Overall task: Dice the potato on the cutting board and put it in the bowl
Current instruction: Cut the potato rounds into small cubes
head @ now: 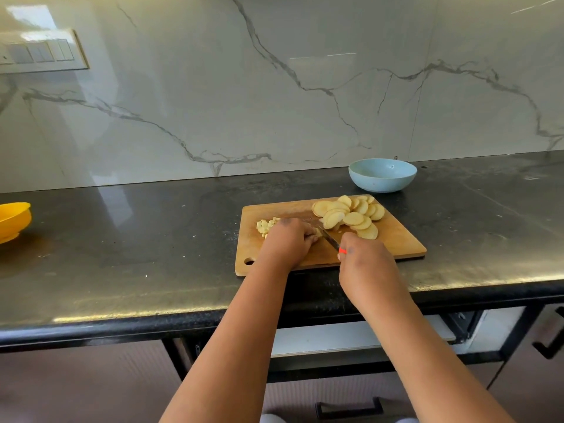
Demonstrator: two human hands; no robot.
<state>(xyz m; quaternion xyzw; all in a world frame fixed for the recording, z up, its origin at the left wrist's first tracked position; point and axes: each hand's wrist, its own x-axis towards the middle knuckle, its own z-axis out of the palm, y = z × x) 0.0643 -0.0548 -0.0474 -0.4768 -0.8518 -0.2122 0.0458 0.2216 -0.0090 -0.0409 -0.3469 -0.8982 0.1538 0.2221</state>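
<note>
Both hands are working over the wooden cutting board (396,239). Left hand (287,242) is lying knuckles-up with fingers curled down over a few potato pieces (316,232), pinning them against the wood. Right hand (364,261) is clenching the knife (328,236) by its handle, of which only a red-orange band is showing at the fist; the blade is angling up and left, its far end sitting beside the left fingertips.

Diced potato (265,226) is lying in a small heap at the board's left, just past the left hand. Round potato slices (351,213) are overlapping in a fanned pile at the board's far right. None of the potato is sitting in the pale blue bowl (382,175), which is standing on the counter just behind the board.

Supporting all of this is a dark, glossy stone countertop (152,233), showing scattered specks. A yellow bowl (13,219) is sitting at the far left edge. Behind, a white marble-veined backsplash (274,87) is carrying a switch plate (42,51) at upper left. Below, brown cabinet fronts with black handles (349,407) are showing.
</note>
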